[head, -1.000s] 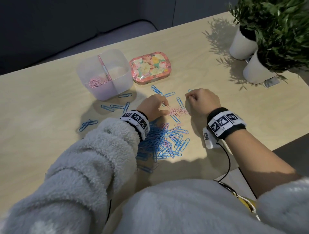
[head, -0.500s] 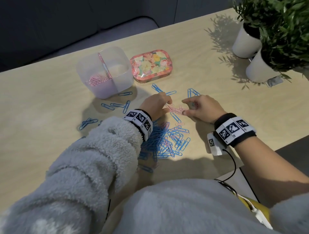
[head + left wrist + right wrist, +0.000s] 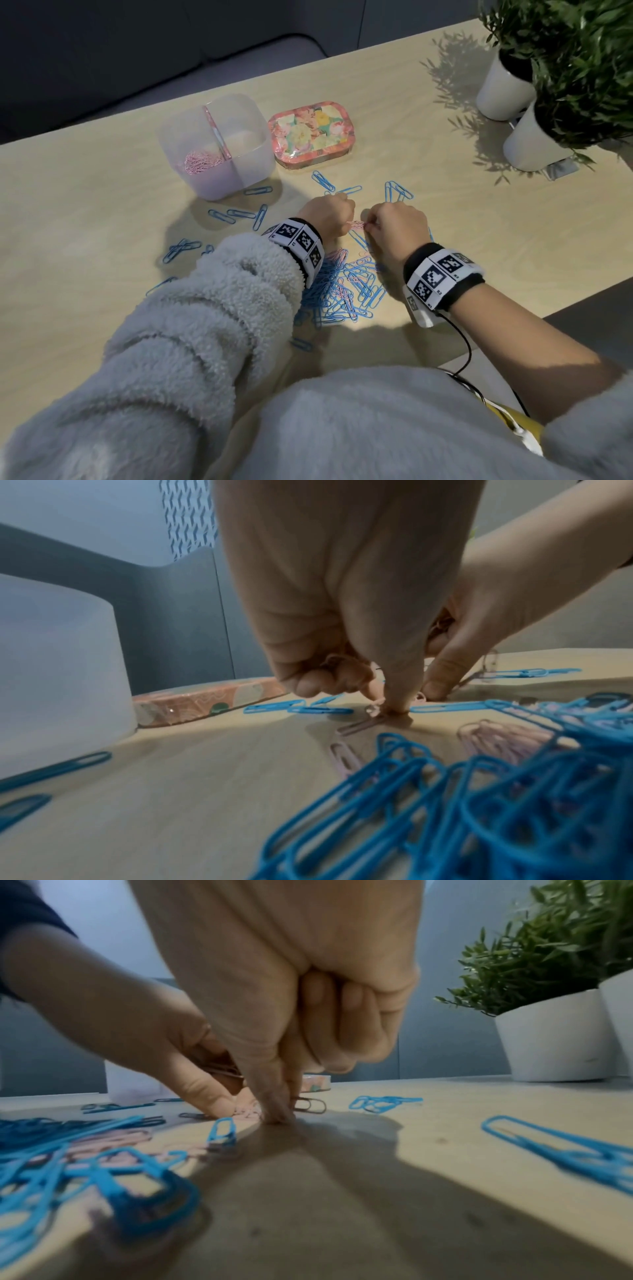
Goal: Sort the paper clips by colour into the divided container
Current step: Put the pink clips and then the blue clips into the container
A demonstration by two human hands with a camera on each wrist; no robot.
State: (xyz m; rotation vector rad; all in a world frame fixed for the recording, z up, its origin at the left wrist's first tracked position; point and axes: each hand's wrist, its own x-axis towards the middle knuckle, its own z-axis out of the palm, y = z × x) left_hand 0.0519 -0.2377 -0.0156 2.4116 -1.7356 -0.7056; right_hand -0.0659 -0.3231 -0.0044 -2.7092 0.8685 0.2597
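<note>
My left hand and right hand meet fingertip to fingertip over a small bunch of pink paper clips on the table. In the left wrist view, my left hand pinches pink clips down against the wood with its other fingers curled. In the right wrist view, my right hand pinches at the pink clips too. A heap of blue paper clips mixed with a few pink ones lies just behind my wrists. The clear divided container stands at the far left, with pink clips in its left compartment.
A floral tin sits right of the container. Loose blue clips are scattered in front of the container and near the tin. Two white potted plants stand at the far right. The table's front edge runs close to my right forearm.
My two hands have drawn together. The spread pink clips between them are now gathered into a tight bunch at my fingertips.
</note>
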